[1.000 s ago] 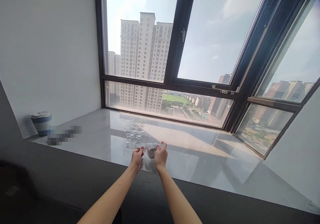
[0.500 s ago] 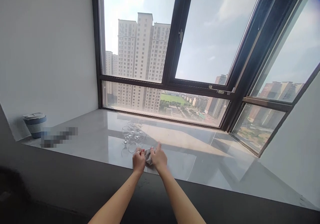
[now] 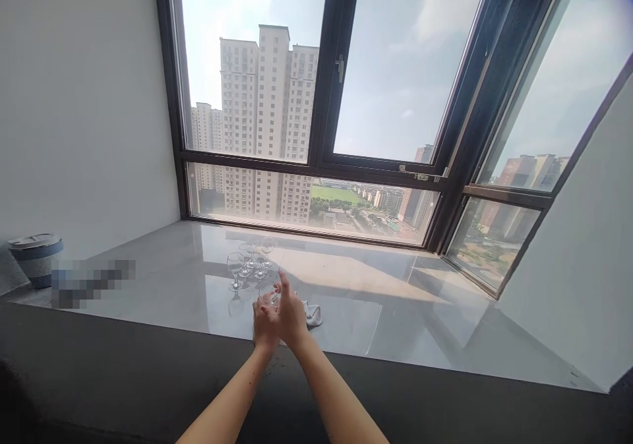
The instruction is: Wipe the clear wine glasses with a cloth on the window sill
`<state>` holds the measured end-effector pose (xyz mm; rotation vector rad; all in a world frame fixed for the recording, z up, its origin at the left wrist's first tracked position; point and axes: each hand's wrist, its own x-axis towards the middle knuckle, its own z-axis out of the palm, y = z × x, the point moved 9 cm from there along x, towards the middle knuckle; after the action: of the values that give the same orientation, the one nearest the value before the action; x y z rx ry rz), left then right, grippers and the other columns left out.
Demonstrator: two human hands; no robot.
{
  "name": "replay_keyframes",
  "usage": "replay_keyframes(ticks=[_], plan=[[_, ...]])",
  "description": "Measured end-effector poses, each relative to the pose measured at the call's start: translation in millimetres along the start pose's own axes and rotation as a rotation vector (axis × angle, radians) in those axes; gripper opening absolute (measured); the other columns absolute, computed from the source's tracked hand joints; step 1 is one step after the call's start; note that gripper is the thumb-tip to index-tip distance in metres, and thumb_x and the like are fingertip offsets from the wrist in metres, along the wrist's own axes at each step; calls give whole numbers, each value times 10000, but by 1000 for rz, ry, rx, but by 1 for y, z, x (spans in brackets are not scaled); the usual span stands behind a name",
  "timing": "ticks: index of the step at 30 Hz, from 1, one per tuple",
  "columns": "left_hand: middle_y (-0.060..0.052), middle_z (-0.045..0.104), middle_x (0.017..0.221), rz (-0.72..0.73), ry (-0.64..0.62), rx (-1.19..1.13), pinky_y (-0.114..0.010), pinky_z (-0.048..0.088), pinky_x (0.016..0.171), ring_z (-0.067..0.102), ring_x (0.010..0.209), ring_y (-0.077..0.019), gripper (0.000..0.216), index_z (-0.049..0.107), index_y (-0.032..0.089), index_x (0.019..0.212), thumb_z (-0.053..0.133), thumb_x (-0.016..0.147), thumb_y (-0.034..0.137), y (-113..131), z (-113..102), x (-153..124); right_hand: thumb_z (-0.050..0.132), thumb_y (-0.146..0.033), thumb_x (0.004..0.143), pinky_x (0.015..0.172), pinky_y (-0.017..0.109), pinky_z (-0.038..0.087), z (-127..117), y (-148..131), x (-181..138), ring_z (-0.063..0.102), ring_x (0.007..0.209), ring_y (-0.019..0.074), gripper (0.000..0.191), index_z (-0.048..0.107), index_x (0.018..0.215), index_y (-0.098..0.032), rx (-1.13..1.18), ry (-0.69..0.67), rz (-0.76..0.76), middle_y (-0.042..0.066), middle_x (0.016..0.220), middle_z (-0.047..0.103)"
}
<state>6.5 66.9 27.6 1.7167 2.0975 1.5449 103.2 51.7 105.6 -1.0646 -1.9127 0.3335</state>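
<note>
A clear stemmed glass point(image 3: 268, 293) is held above the front part of the sill, its round rim facing up and its lower part hidden by my hands. My left hand point(image 3: 264, 327) is closed around it. Crossing in front of that hand, my right hand point(image 3: 291, 317) has its thumb and index finger around the bowl, the index finger pointing up. A crumpled light grey cloth point(image 3: 313, 315) lies on the sill just right of my right hand. Several clear stemmed glasses point(image 3: 235, 267) stand upright in a cluster beyond my hands.
The glossy grey window sill point(image 3: 168, 292) spans the view, its front edge just below my hands. A blue and white lidded cup point(image 3: 40, 261) stands at the far left beside a blurred-out patch. Dark-framed windows point(image 3: 316, 167) rise behind the sill.
The cloth has left my right hand and lies on the sill. My right hand has moved left to the glass, overlapping my left hand. The view has shifted slightly right.
</note>
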Motion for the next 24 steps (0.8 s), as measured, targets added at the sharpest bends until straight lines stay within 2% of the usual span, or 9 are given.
replay_keyframes(ticks=[2, 4, 7, 9, 11, 13, 17, 20, 24], plan=[[-159, 486, 1275, 25, 69, 70, -428, 391, 987, 436, 1217, -284, 508, 424, 167, 1314, 511, 847, 347, 6, -7, -3, 646, -282, 775, 808, 365, 501, -17, -1, 7, 632, 1015, 244, 855, 150, 1471, -267, 74, 108, -17, 103, 1186, 628], [-188, 423, 1343, 62, 104, 107, -451, 377, 996, 392, 1267, -309, 616, 342, 142, 1372, 523, 841, 397, 13, -10, -5, 630, -327, 799, 800, 353, 503, -47, 4, 18, 619, 1028, 230, 826, 144, 1462, -249, 165, 265, -10, 103, 1180, 622], [-143, 507, 1249, 106, 4, 132, -412, 419, 921, 481, 1163, -284, 556, 434, 171, 1286, 516, 834, 483, 22, -2, -6, 617, -373, 805, 791, 333, 498, -101, 32, 39, 606, 1024, 214, 799, 159, 1445, -233, 218, 464, 59, 103, 1176, 616], [-95, 576, 1102, 138, -90, 166, -371, 429, 857, 542, 1034, -248, 422, 537, 197, 1124, 487, 841, 506, 26, 5, -6, 626, -393, 782, 771, 328, 491, -132, 66, 53, 613, 983, 217, 810, 173, 1432, -224, 157, 515, 145, 102, 1152, 622], [-64, 597, 982, 155, -141, 203, -342, 421, 810, 559, 944, -225, 349, 573, 210, 994, 468, 843, 507, 30, 9, -7, 627, -417, 761, 782, 344, 476, -157, 110, 60, 620, 961, 234, 818, 191, 1423, -216, 26, 520, 279, 99, 1119, 629], [-54, 598, 930, 147, -150, 226, -325, 409, 784, 559, 916, -220, 323, 576, 215, 943, 461, 840, 499, 30, 8, -7, 617, -428, 755, 795, 351, 465, -175, 155, 60, 625, 962, 246, 826, 185, 1425, -209, -96, 477, 391, 102, 1115, 625], [-53, 599, 903, 116, -147, 229, -310, 393, 768, 554, 909, -220, 290, 575, 216, 895, 474, 826, 479, 29, 8, -8, 616, -448, 755, 812, 353, 452, -195, 232, 52, 636, 958, 265, 858, 168, 1439, -187, -252, 368, 572, 121, 1119, 630], [-50, 603, 905, 114, -132, 222, -310, 388, 761, 552, 906, -223, 266, 579, 220, 873, 494, 810, 465, 29, 8, -8, 605, -467, 767, 825, 350, 446, -202, 265, 54, 621, 1019, 279, 871, 146, 1447, -176, -293, 343, 631, 144, 1163, 619], [-53, 602, 919, 99, -138, 233, -320, 385, 776, 547, 916, -227, 243, 578, 223, 866, 505, 805, 447, 28, 10, -8, 592, -468, 769, 839, 358, 445, -201, 285, 65, 613, 1042, 297, 861, 151, 1442, -163, -304, 335, 658, 147, 1172, 618]])
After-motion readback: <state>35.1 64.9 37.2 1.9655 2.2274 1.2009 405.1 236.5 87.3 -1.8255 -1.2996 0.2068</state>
